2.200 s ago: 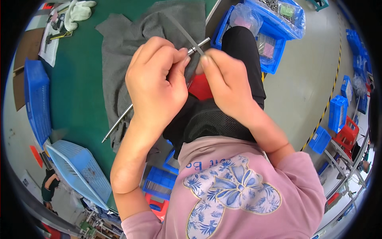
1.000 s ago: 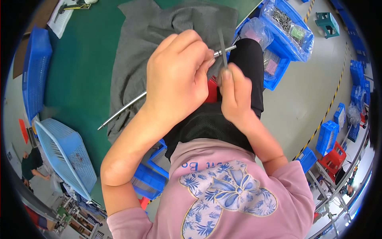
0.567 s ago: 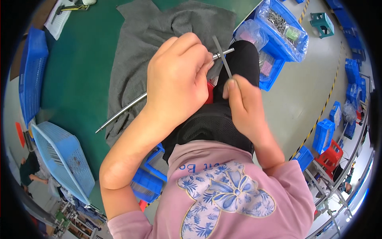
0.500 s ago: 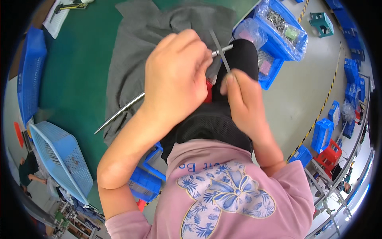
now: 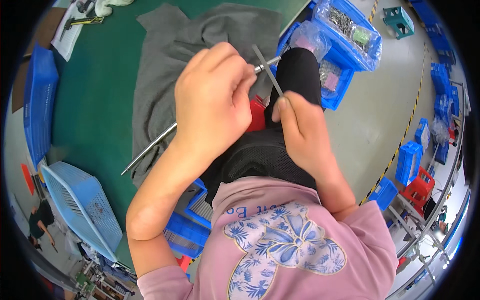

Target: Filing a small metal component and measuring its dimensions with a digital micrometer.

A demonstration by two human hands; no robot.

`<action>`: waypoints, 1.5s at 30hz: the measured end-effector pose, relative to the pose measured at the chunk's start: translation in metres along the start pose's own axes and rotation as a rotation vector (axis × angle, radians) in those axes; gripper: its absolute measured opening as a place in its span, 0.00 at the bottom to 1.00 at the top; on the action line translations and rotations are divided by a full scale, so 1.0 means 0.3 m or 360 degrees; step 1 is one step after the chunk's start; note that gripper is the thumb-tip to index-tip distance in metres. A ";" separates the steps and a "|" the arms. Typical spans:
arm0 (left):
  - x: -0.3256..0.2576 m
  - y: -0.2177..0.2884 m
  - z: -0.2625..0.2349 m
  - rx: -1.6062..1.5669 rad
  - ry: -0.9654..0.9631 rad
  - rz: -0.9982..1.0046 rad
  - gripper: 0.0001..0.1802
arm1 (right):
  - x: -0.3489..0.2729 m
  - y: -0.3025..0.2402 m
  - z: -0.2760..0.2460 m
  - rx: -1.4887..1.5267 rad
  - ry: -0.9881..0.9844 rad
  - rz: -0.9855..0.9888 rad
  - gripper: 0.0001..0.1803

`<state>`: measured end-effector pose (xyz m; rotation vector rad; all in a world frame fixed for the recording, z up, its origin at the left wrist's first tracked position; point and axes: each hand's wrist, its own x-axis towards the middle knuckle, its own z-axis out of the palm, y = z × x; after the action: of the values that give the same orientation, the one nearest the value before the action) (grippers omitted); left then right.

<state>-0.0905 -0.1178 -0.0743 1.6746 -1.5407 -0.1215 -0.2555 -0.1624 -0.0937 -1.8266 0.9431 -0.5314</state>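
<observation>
A slim, shiny metal rod [image 5: 148, 149] slants across the front of me, with my left hand [image 5: 212, 97] closed around its middle. Its short upper right end sticks out past my fingers. In my right hand [image 5: 304, 131] I grip a narrow flat file [image 5: 268, 70], thumb along its near end. The file crosses the rod close to that end; whether the two touch is hard to tell. Beneath my left hand a rumpled grey cloth [image 5: 162, 60] covers part of the green tabletop [image 5: 95, 115].
A light blue basket [image 5: 95, 202] and a darker blue one [image 5: 41, 107] line the table's left side. At the upper right, blue bins [image 5: 367, 62] hold bagged metal parts. Beyond stands a green stool [image 5: 399, 23]. Another person [image 5: 42, 217] is at the far left.
Both hands, with the rod and file, have shifted slightly left in view. The file still crosses the rod near its end, and both grips are unchanged.
</observation>
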 end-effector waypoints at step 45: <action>-0.006 0.000 -0.028 0.0085 -0.0058 -0.0010 0.06 | -0.047 0.046 0.012 0.0084 0.0324 -0.0607 0.21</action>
<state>-0.0862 -0.1122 -0.0696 1.7275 -1.5785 -0.1153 -0.2667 -0.1521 -0.1071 -1.9395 0.7033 -0.9838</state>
